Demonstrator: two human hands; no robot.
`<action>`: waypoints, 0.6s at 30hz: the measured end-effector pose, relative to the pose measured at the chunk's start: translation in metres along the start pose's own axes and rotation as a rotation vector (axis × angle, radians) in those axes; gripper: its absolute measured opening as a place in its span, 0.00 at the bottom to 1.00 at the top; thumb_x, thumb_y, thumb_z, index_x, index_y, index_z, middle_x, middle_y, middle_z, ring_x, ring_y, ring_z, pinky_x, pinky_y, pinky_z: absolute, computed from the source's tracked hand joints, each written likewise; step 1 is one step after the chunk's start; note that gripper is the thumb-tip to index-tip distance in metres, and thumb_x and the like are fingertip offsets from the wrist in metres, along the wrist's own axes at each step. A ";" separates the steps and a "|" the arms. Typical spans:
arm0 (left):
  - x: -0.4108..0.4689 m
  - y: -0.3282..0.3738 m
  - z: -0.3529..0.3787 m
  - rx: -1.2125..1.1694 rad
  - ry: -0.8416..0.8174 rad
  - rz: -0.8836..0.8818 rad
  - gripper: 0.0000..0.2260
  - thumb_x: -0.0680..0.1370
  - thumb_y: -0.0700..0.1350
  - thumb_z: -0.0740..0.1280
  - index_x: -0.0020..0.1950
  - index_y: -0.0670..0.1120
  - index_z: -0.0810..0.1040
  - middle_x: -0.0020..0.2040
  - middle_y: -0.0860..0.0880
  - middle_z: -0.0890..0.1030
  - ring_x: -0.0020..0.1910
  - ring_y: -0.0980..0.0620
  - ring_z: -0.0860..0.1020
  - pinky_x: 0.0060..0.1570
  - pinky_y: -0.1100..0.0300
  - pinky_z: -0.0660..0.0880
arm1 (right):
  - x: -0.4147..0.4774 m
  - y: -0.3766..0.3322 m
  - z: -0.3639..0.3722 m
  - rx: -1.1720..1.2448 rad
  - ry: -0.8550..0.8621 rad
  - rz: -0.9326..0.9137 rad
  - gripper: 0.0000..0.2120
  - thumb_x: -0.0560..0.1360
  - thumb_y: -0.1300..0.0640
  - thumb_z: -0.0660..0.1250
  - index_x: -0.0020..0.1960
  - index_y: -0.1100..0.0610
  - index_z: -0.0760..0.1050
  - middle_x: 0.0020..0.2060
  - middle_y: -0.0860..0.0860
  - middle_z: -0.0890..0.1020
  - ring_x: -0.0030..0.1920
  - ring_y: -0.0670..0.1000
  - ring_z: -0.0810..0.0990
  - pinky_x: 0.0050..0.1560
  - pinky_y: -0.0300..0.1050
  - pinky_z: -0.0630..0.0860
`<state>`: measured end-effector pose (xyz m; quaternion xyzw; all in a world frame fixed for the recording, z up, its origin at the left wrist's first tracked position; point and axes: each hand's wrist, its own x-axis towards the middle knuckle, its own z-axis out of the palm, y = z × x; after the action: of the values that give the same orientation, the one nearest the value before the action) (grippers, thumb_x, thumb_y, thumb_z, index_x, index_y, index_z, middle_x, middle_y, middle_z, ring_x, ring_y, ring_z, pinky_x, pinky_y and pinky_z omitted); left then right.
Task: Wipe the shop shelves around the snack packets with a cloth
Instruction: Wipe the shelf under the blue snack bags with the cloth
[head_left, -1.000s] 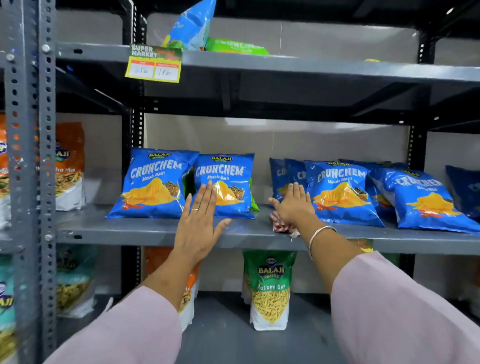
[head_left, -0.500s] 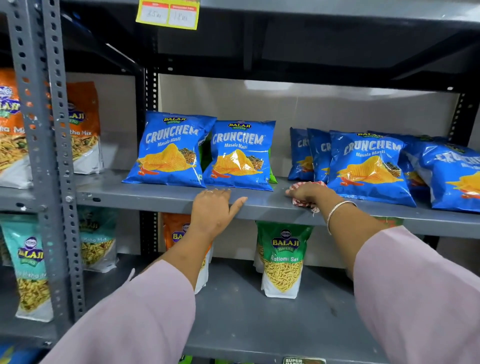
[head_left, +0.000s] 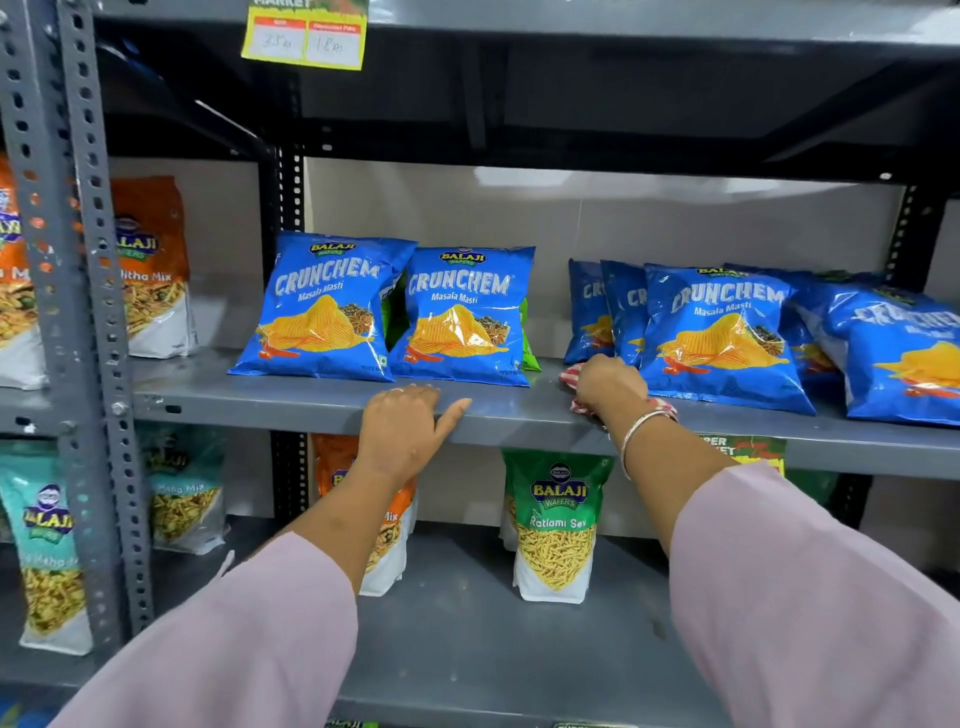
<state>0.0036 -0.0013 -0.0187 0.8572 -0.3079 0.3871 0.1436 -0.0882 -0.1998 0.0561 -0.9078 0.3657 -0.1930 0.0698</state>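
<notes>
1. The grey metal shelf (head_left: 322, 402) carries everything at this level; its front edge runs left to right across the middle of the view, and a bare strip of it shows in front of the packets.
2. Blue snack packets (head_left: 719, 332) stand in a leaning row toward the right end of the shelf, and two more (head_left: 457, 317) stand side by side toward the left post, with a gap of bare shelf between the groups. They look light, puffy and slippery, so a nudge would likely tip or slide them; judging by that, they are best shifted by the sealed top edge or flat face.
3. The left hand (head_left: 402, 434) rests on the shelf's front edge just below the two left packets, fingers curled over the lip and thumb out, holding nothing but the shelf.
4. The right hand (head_left: 608, 382) is closed down on the cloth, in the gap and touching the nearest packet of the right group.
5. The cloth (head_left: 571, 374), red-and-white patterned, lies bunched under that hand on the shelf near its front edge. It looks soft and limp, so a flat palm pressing it should wipe best.
</notes>
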 end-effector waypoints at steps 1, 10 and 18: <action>0.000 0.001 0.000 -0.009 0.016 0.001 0.41 0.75 0.68 0.36 0.56 0.43 0.79 0.54 0.42 0.82 0.54 0.44 0.79 0.51 0.51 0.74 | -0.002 0.000 -0.002 0.029 -0.003 -0.001 0.21 0.79 0.57 0.59 0.70 0.63 0.65 0.70 0.60 0.69 0.70 0.60 0.68 0.68 0.52 0.68; -0.024 -0.002 -0.015 0.102 0.025 -0.065 0.38 0.74 0.66 0.31 0.76 0.44 0.48 0.77 0.47 0.50 0.75 0.52 0.46 0.73 0.49 0.45 | -0.040 -0.025 -0.033 0.464 0.023 -0.241 0.20 0.79 0.66 0.60 0.71 0.64 0.66 0.72 0.59 0.69 0.72 0.57 0.67 0.63 0.34 0.70; -0.077 -0.043 -0.044 0.238 0.074 -0.231 0.33 0.78 0.61 0.44 0.74 0.40 0.53 0.76 0.42 0.55 0.74 0.47 0.53 0.71 0.45 0.55 | -0.081 -0.099 0.005 0.642 0.136 -0.536 0.21 0.75 0.67 0.62 0.67 0.61 0.66 0.63 0.62 0.76 0.63 0.63 0.75 0.58 0.53 0.72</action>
<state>-0.0332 0.0853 -0.0483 0.8830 -0.1538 0.4330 0.0959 -0.0764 -0.0725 0.0535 -0.8881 0.0420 -0.3680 0.2721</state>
